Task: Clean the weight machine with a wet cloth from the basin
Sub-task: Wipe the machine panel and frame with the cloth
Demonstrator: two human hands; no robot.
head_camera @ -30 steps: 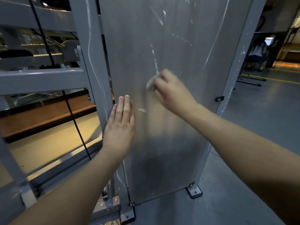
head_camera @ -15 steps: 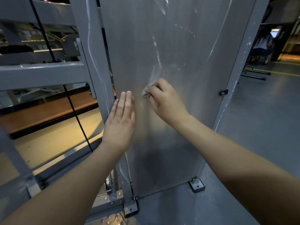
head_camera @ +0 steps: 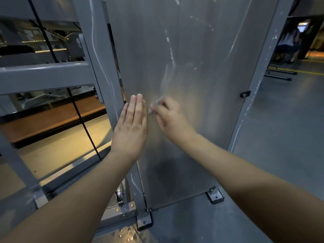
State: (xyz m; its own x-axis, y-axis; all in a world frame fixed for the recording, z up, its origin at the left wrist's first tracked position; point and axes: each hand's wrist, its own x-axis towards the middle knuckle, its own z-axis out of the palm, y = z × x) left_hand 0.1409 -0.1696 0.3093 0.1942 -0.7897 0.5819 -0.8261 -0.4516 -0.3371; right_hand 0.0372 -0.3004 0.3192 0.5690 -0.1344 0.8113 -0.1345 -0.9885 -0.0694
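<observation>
Cloth is the small pale wad squeezed in the right hand, and only a bit of it peeks out past the fingers, pressed on the big gray panel of the weight machine. Far on the left, gray bars of the machine frame cross the view, and a thin black cable runs down behind them. Through the gaps you can see a tan floor and a brown strip. Next comes a tall gray post that stands just beside the panel. The left hand lies flat and open, fingers straight and close together, with the palm on the left edge of the panel where it meets the post. It holds nothing. Just beside it, almost touching, the right hand is curled tight around the cloth, knuckles up. The panel above the hands has white streaks and a cloudy smear. Lower down there is a dark patch. At the bottom, black feet with bolts hold the machine to the gray floor. On the right side, a small black knob sits on the other post. Far off at the top right, a person stands near a lit screen, too blurry to tell more.
</observation>
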